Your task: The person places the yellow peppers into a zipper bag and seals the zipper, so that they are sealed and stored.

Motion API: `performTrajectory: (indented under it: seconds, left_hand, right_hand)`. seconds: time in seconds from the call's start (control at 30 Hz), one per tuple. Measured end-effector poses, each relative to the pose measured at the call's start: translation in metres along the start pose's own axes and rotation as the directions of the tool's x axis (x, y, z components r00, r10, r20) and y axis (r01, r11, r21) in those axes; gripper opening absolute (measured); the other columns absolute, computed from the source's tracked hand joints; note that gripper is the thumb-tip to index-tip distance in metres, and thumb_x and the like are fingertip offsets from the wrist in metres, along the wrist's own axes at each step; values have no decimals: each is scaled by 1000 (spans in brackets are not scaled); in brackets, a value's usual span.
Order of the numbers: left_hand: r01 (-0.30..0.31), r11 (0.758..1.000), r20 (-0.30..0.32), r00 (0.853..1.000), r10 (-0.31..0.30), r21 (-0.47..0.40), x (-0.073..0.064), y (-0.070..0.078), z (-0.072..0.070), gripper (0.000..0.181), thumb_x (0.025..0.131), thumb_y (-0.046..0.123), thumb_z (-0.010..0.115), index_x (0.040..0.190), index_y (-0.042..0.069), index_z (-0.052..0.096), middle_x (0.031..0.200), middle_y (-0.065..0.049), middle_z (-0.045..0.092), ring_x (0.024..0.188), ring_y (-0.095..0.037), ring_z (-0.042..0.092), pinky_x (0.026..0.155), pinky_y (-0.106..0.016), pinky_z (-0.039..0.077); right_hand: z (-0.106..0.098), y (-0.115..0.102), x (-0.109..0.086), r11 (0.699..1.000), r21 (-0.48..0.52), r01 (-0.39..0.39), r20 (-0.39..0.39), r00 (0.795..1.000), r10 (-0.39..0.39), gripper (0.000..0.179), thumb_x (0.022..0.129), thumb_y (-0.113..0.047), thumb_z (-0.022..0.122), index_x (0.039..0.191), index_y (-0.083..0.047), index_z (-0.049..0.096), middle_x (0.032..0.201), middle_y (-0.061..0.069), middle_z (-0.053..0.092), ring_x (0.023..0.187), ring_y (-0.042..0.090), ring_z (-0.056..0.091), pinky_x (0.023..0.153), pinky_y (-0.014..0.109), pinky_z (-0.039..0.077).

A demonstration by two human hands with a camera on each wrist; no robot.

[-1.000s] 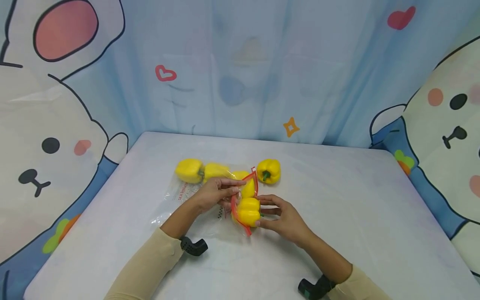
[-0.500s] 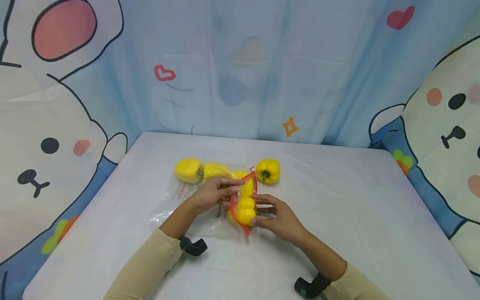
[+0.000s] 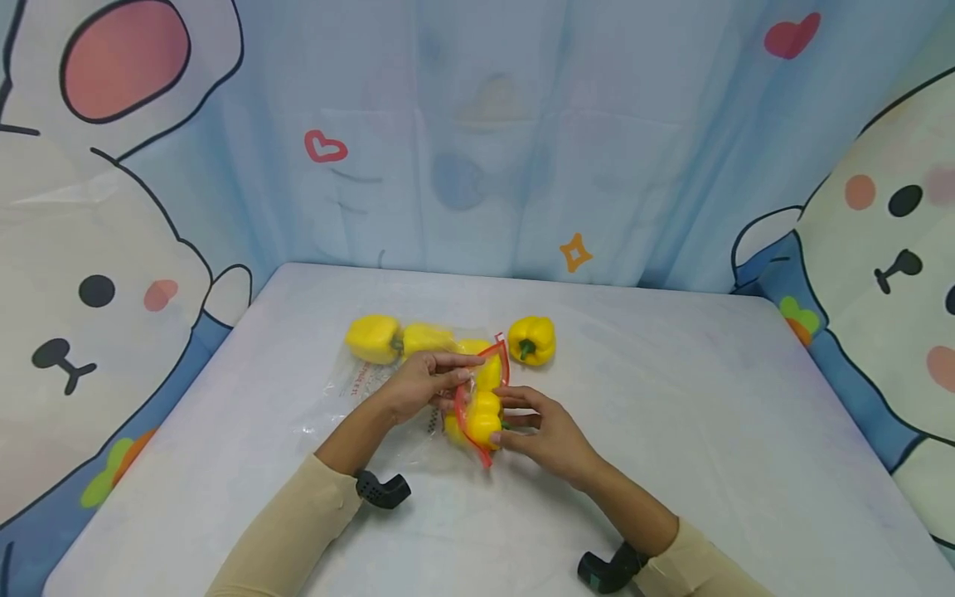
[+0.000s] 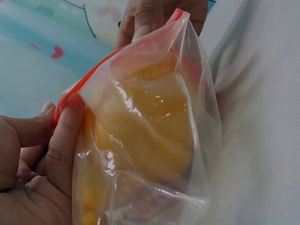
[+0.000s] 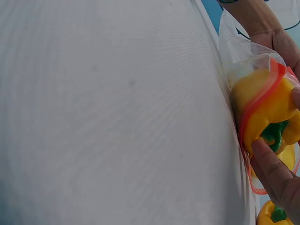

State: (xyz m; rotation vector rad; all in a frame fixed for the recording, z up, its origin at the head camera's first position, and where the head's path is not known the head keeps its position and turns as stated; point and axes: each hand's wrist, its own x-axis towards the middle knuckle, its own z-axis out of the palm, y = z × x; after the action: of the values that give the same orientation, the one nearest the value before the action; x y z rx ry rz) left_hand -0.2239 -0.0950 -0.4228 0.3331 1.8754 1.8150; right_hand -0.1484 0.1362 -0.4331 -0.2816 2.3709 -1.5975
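Observation:
A clear plastic bag [image 3: 351,381] with a red zip edge [image 4: 89,75] lies on its side, its mouth turned right. My left hand [image 3: 424,388] pinches the upper side of that mouth, thumb and fingers on the red edge. With fingertips and thumb, my right hand [image 3: 552,433] holds a yellow bell pepper [image 3: 483,421] in the mouth; most of it sits behind the red edge. Its green stem [image 5: 275,132] faces out toward the right palm. Through the plastic show other yellow bell peppers [image 3: 373,339], blurred by the film. One more bell pepper [image 3: 532,341] stands outside, behind the mouth.
A white cloth [image 3: 709,431] covers the table. Behind it hangs a blue printed curtain [image 3: 477,166] with cartoon animals at both sides. Black wrist-worn devices [image 3: 384,489] sit at both cuffs.
My right hand has moved left, pushing the bell pepper deeper into the bag's mouth. My left hand keeps its pinch on the red edge, almost still.

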Motion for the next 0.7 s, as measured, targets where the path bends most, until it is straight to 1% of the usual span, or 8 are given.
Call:
performTrajectory:
  seconds: [0.17, 0.3, 0.4, 0.7]
  left_hand:
    - [-3, 1000, 4, 1000, 3, 8, 1, 0, 0, 34, 99, 15, 58, 132, 11, 63, 86, -1, 66, 67, -10, 60, 59, -20, 56]
    - [-7, 1000, 13, 1000, 6, 9, 2, 0, 1, 34, 100, 15, 58, 133, 11, 63, 87, 0, 66, 67, -9, 61, 59, -20, 57]
    - [-9, 1000, 15, 1000, 8, 5, 3, -1, 1, 34, 100, 14, 58, 133, 11, 63, 86, 0, 66, 67, -9, 61, 59, -20, 57]
    - [-12, 1000, 13, 1000, 12, 9, 1, 0, -1, 34, 100, 14, 57, 133, 10, 63, 83, 0, 66, 66, -9, 60, 58, -19, 55]
  right_hand:
    - [0, 0, -3, 999, 40, -4, -7, 1000, 4, 59, 85, -26, 79, 138, -21, 54, 141, 12, 54, 122, 33, 60, 95, 41, 57]
    - [0, 1, -4, 993, 113, -28, -15, 999, 30, 57, 86, -21, 78, 137, -18, 54, 142, 13, 53, 124, 34, 59, 90, 38, 59]
    - [1, 0, -4, 988, 149, -36, -19, 999, 39, 55, 86, -19, 78, 136, -16, 55, 141, 14, 53, 124, 34, 59, 87, 37, 60]
    - [6, -1, -1, 995, 101, -18, -44, 999, 22, 52, 85, -20, 78, 133, -20, 58, 136, 12, 57, 119, 31, 62, 90, 36, 59]
